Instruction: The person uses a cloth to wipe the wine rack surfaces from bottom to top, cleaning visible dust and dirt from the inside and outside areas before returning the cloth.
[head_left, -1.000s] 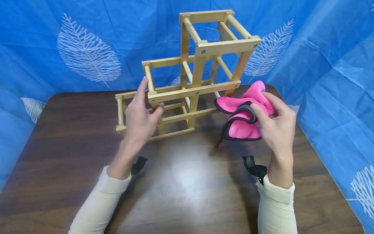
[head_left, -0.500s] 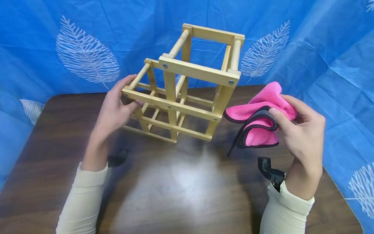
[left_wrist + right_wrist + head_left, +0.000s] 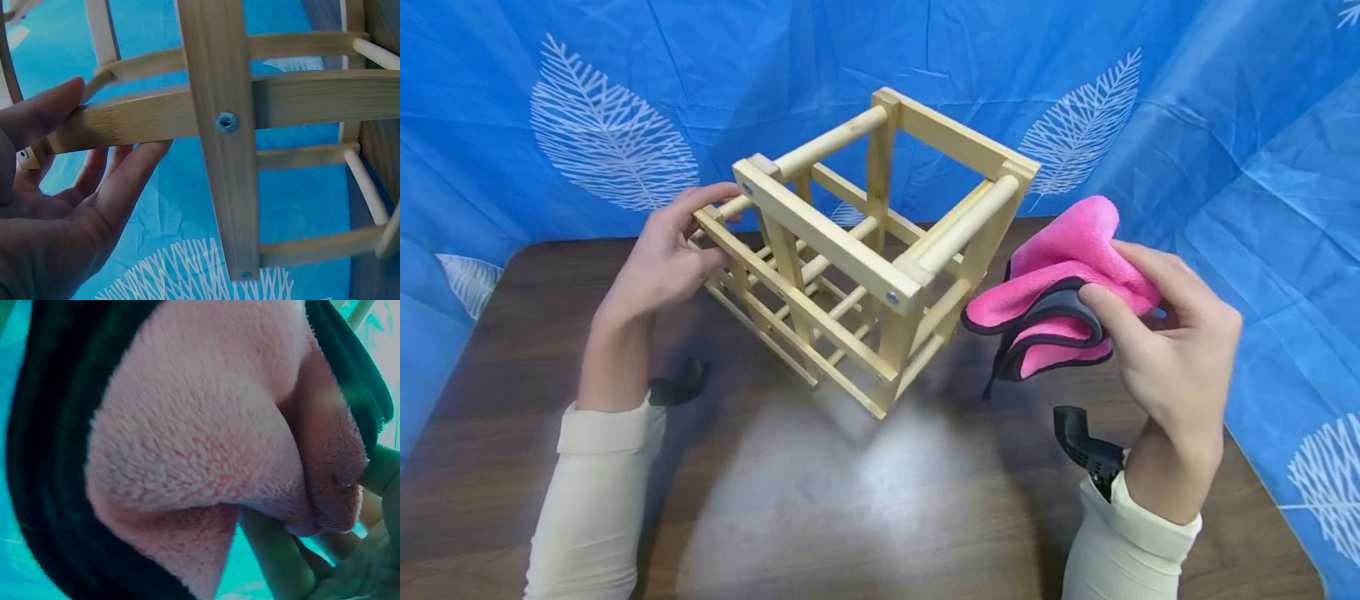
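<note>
A stepped rack of pale wooden slats and round dowels (image 3: 827, 232) stands turned in the middle of the head view, one corner pointing toward me. My left hand (image 3: 658, 254) grips its lower left end, thumb on one side of a slat and fingers on the other, as the left wrist view shows on the wooden slat (image 3: 144, 119). To the right of the rack, my right hand (image 3: 1183, 358) pinches a folded pink plush cloth (image 3: 1075, 242) with dark edging and a grey underside. Its folds fill most of the right wrist view, partly hiding the fingers.
Under the rack is a dark brown wooden table (image 3: 820, 517) with rounded back corners. A blue sheet (image 3: 760, 75) with white leaf prints hangs behind and along the sides. Black wrist mounts (image 3: 1086, 446) poke out from both cream sleeves (image 3: 587, 500).
The rack has swung round, its tall end coming toward me and its stepped end going left with my left hand. My right hand has moved right with the cloth.
</note>
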The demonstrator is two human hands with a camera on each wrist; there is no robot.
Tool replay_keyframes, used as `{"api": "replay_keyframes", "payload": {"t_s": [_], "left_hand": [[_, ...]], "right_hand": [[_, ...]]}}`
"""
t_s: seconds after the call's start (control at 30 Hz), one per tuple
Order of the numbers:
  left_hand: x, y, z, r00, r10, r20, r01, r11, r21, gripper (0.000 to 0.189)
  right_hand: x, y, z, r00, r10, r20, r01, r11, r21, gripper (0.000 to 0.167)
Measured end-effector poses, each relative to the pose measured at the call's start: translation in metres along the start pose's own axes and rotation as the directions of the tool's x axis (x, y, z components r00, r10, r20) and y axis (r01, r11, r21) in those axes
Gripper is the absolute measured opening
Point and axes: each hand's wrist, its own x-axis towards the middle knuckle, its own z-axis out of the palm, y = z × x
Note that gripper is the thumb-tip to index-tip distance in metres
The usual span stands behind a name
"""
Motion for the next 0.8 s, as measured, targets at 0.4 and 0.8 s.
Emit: {"api": "replay_keyframes", "payload": {"t_s": [0.4, 0.8], "left_hand": [[0.015, -0.011, 0.014, 0.972, -0.086, -0.218, 0.082, 0.996, -0.025, 0.048], [0.0, -0.009, 0.013, 0.962, -0.15, -0.227, 0.052, 0.92, -0.387, 0.055]], "right_hand": [[-0.017, -0.023, 0.023, 0.838, -0.297, -0.458, 0.35, 0.936, 0.032, 0.045], [-0.025, -0.027, 0.061, 0.752, -0.495, -0.436, 0.479, 0.864, -0.154, 0.034]]}}
